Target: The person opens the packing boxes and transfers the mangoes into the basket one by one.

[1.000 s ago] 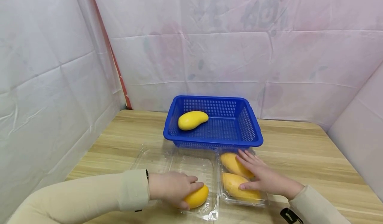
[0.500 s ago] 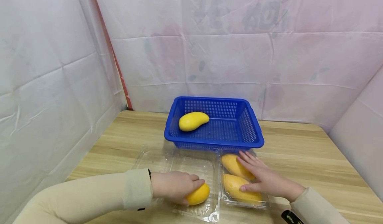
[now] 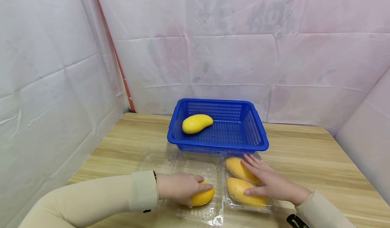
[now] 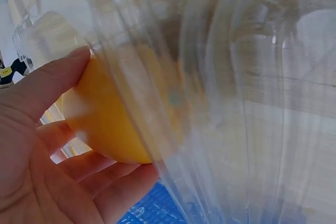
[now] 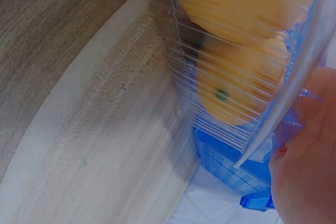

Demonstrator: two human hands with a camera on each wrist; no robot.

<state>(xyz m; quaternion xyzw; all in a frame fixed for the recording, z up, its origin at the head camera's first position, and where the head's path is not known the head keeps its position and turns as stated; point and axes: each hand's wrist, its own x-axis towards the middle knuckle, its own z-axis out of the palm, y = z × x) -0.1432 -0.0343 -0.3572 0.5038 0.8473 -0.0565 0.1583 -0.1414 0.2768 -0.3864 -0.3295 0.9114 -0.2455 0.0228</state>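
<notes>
My left hand [image 3: 179,189] curls its thumb and fingers around a yellow mango [image 3: 203,197] at the near side of an open clear plastic clamshell box [image 3: 199,168]. In the left wrist view, the box's ribbed clear wall crosses in front of that mango [image 4: 105,119]. My right hand [image 3: 271,180] lies with fingers spread over a second clear box [image 3: 251,207] at the right. Inside it, one mango [image 3: 236,167] sits behind another mango [image 3: 240,189]. The right wrist view shows both fruits through the ribbed wall, one with a green stem spot [image 5: 222,95].
Behind the boxes stands a blue plastic basket [image 3: 217,145] with one mango [image 3: 196,123] at its left. The open box's lid half [image 3: 156,162] lies flat to the left. A light wooden table [image 3: 313,160] carries everything, with white-pink sheeting [image 3: 228,58] around it.
My left hand has shifted slightly to the right with the mango. The right hand keeps its place on the second box; the view has tipped very slightly.
</notes>
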